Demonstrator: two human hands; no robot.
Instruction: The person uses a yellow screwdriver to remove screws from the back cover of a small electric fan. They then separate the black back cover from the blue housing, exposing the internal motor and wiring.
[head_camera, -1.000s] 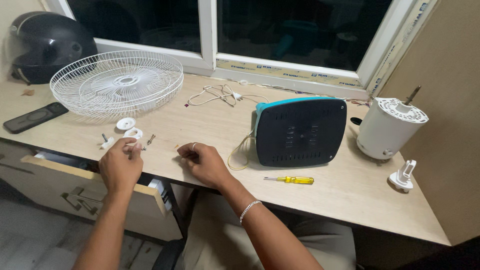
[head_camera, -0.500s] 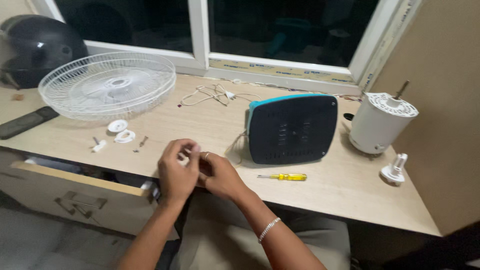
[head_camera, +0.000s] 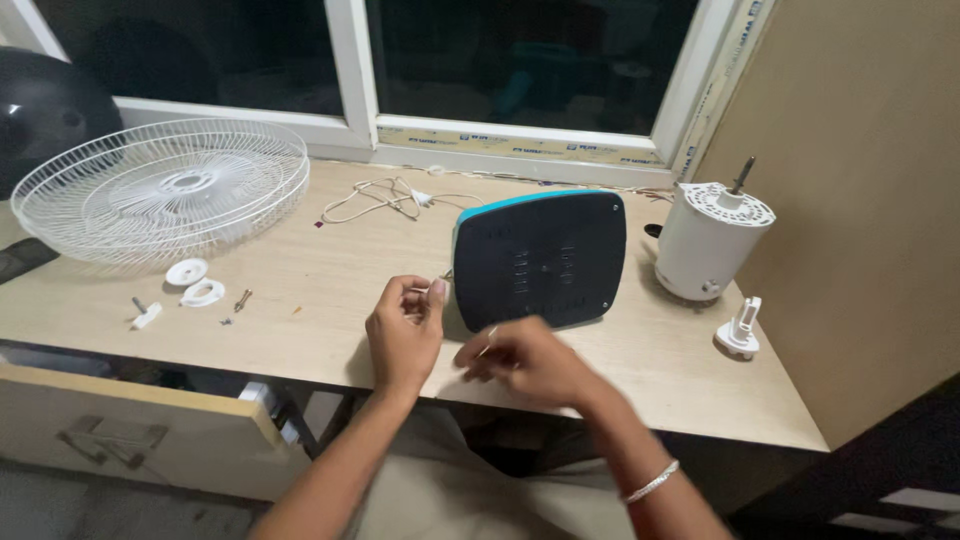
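Left hand (head_camera: 403, 330) over front edge of pale wooden counter (head_camera: 330, 270), fingers (head_camera: 432, 292) pinched on thin yellowish wire (head_camera: 443, 277) just beside black square vented housing with teal rim (head_camera: 540, 258). Right hand (head_camera: 520, 360) blurred, low in front of housing, fingers curled; grip cannot tell. White wire fan guard (head_camera: 160, 190) far left, white cylindrical motor (head_camera: 708, 242) right, small white plastic parts (head_camera: 190, 285) near guard.

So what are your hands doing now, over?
Left hand pinching a thin wire. Right hand blurred, beside the dark panel. Nothing between them.
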